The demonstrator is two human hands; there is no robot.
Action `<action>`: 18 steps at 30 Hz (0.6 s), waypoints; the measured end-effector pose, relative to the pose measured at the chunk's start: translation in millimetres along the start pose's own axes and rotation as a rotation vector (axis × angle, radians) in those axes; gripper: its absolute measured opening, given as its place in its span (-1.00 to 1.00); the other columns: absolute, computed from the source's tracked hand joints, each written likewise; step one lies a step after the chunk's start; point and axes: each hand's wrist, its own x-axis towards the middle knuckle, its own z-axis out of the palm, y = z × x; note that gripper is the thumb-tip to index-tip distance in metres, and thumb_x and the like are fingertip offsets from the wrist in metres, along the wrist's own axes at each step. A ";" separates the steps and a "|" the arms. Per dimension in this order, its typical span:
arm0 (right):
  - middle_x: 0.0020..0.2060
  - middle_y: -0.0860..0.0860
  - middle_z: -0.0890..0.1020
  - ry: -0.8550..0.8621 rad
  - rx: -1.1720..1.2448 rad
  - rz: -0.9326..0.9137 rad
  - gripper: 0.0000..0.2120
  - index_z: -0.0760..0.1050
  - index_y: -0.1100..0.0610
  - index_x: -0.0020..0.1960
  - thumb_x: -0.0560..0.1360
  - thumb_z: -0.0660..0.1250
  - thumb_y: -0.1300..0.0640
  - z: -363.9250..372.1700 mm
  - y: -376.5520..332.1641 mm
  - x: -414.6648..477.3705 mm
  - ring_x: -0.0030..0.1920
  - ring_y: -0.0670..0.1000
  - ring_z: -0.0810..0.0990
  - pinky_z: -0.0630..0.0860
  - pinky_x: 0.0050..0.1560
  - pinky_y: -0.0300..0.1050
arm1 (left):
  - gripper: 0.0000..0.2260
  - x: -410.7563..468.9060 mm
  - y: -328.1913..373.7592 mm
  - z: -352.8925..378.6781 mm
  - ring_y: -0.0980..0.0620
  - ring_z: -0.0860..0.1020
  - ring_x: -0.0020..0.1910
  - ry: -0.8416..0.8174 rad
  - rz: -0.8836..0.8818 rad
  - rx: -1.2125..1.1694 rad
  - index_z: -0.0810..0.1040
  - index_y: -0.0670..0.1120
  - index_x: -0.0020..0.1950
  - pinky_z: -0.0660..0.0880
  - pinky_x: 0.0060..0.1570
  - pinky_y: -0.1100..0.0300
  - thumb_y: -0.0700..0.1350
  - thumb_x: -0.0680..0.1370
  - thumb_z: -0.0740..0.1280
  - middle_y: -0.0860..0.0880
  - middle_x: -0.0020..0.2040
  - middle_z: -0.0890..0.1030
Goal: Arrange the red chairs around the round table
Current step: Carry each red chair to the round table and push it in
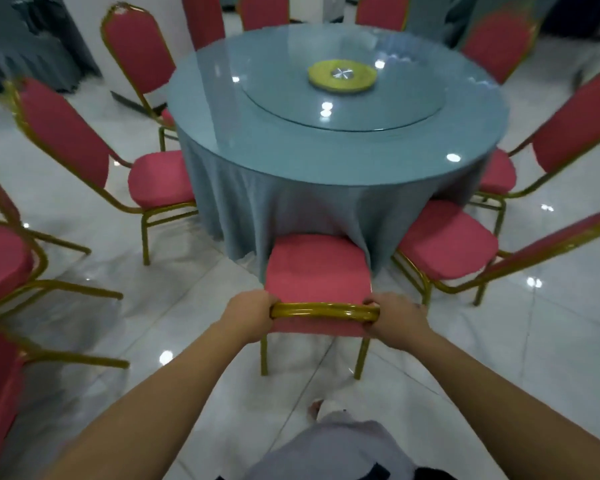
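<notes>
While gripped by both hands [248, 315], red chair [317, 268] against round table [336, 147]

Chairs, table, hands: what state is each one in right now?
Held chair: upright, seat front touching the tablecloth.
Left hand: gripping the chair's gold top rail.
Right hand: gripping the same rail.
Round table: covered, glass top bare except the turntable.
Stray chair: set back from the table.

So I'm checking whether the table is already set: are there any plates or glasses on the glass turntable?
No, the glass turntable on the round table carries only its yellow centre disc and light reflections.
</notes>
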 end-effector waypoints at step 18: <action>-0.31 -0.08 0.62 0.024 0.185 0.002 -0.86 0.61 -0.02 -0.23 0.40 0.51 -0.04 90.1 -88.6 -80.4 -0.28 -0.09 0.58 0.38 -0.36 -0.25 | -0.88 -109.6 -127.9 28.1 0.06 0.55 -0.14 0.060 -0.003 0.015 0.60 0.10 -0.02 0.33 -0.29 0.21 -0.05 0.55 0.27 0.08 -0.10 0.58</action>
